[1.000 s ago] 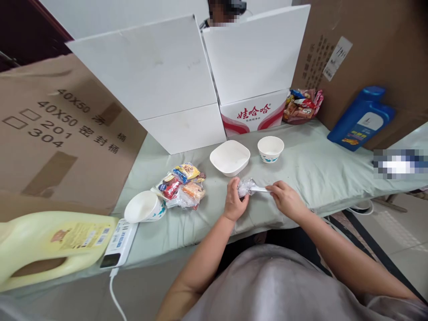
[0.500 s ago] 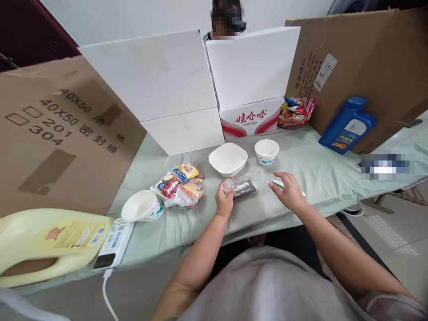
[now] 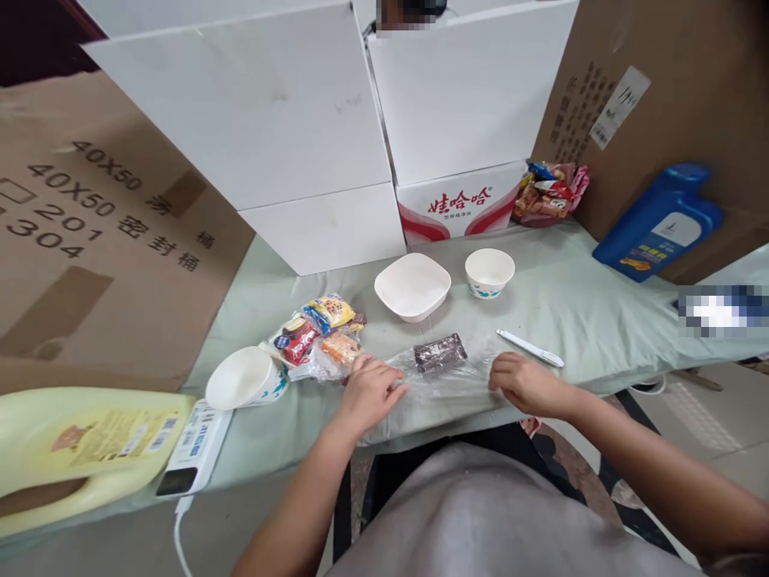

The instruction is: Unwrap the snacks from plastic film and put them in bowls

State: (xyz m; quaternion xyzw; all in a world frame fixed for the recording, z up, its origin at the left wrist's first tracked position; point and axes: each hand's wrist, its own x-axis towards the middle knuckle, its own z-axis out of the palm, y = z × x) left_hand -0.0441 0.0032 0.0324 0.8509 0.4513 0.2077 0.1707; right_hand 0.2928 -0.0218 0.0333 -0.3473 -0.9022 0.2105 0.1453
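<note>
A dark brown bar (image 3: 440, 353) lies on a sheet of clear plastic wrap (image 3: 448, 377) spread on the pale green cloth. My left hand (image 3: 369, 393) lies flat with its fingers stretched out on the wrap's left edge. My right hand (image 3: 525, 385) rests with curled fingers on the wrap's right edge. A white plastic knife (image 3: 532, 349) lies on the cloth just beyond my right hand.
A white square bowl (image 3: 412, 285) and a paper cup (image 3: 489, 272) stand behind the bar. A bag of snacks (image 3: 318, 336) and another paper bowl (image 3: 243, 379) are at the left. White boxes, cardboard, a blue bottle (image 3: 658, 224) and a yellow jug (image 3: 72, 449) ring the table.
The bundled wrap has been opened and spread flat with the dark bar on it. The white knife left my right hand and lies on the cloth. Both hands moved to the wrap's edges.
</note>
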